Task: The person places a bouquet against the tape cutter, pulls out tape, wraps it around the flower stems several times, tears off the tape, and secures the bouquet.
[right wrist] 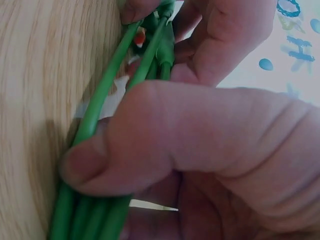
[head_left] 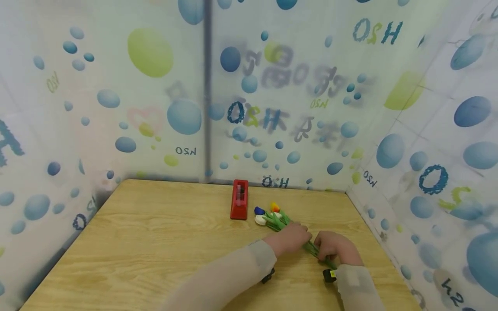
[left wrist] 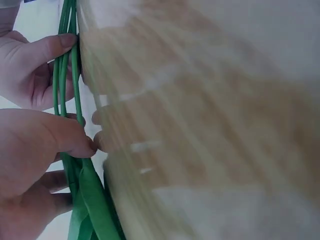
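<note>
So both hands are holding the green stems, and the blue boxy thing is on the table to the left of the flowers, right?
Not quite: the boxy thing is red, not blue, as the head view shows. It is on the table to the left of the flowers, and both hands are holding the green stems.

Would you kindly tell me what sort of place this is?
Probably a curtained-off workspace: bubble-printed curtains hang along three visible sides of a wooden table.
</note>
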A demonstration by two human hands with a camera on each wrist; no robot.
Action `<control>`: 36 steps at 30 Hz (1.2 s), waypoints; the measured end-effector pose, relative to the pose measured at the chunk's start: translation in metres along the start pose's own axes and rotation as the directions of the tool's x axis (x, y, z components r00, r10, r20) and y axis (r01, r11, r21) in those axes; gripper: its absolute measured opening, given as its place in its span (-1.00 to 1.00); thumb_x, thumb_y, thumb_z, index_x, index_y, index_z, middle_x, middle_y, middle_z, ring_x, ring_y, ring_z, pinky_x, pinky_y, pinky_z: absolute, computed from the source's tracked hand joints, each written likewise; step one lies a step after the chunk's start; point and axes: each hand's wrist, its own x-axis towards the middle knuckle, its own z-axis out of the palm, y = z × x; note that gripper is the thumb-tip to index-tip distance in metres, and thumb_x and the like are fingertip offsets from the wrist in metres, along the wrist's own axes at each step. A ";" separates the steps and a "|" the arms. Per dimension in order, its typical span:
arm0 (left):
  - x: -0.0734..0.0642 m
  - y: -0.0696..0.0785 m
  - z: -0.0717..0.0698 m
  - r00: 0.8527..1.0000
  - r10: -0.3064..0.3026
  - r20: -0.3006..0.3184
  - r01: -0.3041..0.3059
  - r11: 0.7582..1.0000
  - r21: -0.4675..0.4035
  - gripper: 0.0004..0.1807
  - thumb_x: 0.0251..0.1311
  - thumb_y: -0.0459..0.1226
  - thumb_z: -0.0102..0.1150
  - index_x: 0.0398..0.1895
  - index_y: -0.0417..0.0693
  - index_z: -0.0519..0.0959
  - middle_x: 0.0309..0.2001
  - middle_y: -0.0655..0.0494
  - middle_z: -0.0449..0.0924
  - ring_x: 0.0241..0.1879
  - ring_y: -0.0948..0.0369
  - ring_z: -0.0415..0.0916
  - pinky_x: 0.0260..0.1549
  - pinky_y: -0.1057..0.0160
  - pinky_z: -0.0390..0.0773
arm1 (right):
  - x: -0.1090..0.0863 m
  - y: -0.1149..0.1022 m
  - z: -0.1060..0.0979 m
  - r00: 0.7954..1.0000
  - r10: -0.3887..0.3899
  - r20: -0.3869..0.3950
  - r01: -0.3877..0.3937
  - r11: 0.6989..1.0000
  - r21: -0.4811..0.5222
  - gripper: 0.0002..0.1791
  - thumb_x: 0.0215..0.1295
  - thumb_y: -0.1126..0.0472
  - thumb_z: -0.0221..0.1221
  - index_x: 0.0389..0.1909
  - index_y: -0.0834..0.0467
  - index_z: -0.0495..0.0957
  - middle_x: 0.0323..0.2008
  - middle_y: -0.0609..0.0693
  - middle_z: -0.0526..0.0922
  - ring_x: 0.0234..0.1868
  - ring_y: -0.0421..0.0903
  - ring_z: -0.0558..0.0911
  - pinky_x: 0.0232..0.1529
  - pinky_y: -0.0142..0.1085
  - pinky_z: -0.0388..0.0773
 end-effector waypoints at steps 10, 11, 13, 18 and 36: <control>0.003 0.011 -0.001 1.000 -0.019 0.019 0.019 0.999 0.028 -0.82 0.56 -0.20 0.21 0.07 0.27 0.68 -0.02 0.32 0.75 -0.19 0.31 0.61 -0.22 0.37 0.60 | -0.006 0.003 -0.001 0.997 0.071 0.023 -0.071 0.997 -0.005 -0.77 -0.16 0.54 0.27 -0.56 0.13 0.63 -0.56 -0.06 0.56 -0.56 -0.14 0.44 -0.60 -0.39 0.41; 0.002 0.012 -0.002 0.999 -0.024 0.025 0.024 0.999 0.031 -0.82 0.56 -0.19 0.21 0.08 0.27 0.67 -0.01 0.32 0.75 -0.17 0.31 0.61 -0.21 0.37 0.61 | -0.006 0.004 -0.001 0.998 0.065 0.025 -0.064 0.998 -0.011 -0.76 -0.15 0.54 0.29 -0.54 0.13 0.65 -0.53 -0.06 0.59 -0.54 -0.13 0.46 -0.58 -0.38 0.44; 0.000 0.013 -0.005 0.999 -0.038 0.036 0.037 0.999 0.039 -0.83 0.57 -0.17 0.19 0.10 0.29 0.66 0.00 0.33 0.74 -0.15 0.31 0.62 -0.19 0.37 0.63 | -0.004 0.004 -0.002 0.999 0.045 0.025 -0.044 0.999 -0.024 -0.76 -0.14 0.53 0.31 -0.53 0.12 0.66 -0.53 -0.07 0.59 -0.52 -0.14 0.47 -0.55 -0.38 0.43; -0.007 0.013 -0.015 0.995 -0.082 0.053 0.080 0.996 0.044 -0.81 0.59 -0.12 0.16 0.14 0.31 0.63 0.05 0.33 0.70 -0.08 0.29 0.60 -0.10 0.33 0.66 | -0.001 0.008 -0.004 0.997 -0.058 0.046 0.060 0.996 -0.058 -0.85 0.02 0.43 0.33 -0.57 0.12 0.62 -0.61 -0.13 0.51 -0.55 -0.19 0.40 -0.52 -0.41 0.29; -0.057 -0.018 -0.027 0.974 -0.220 0.060 0.219 0.975 0.026 -0.82 0.54 -0.09 0.23 0.10 0.23 0.60 -0.05 0.22 0.70 -0.12 0.16 0.61 -0.07 0.07 0.76 | 0.016 -0.017 0.001 0.929 -0.336 0.158 0.306 0.933 0.188 -0.62 0.67 0.10 0.06 -0.24 0.33 0.63 -0.64 -0.14 0.32 -0.62 -0.22 0.21 -0.49 -0.41 0.24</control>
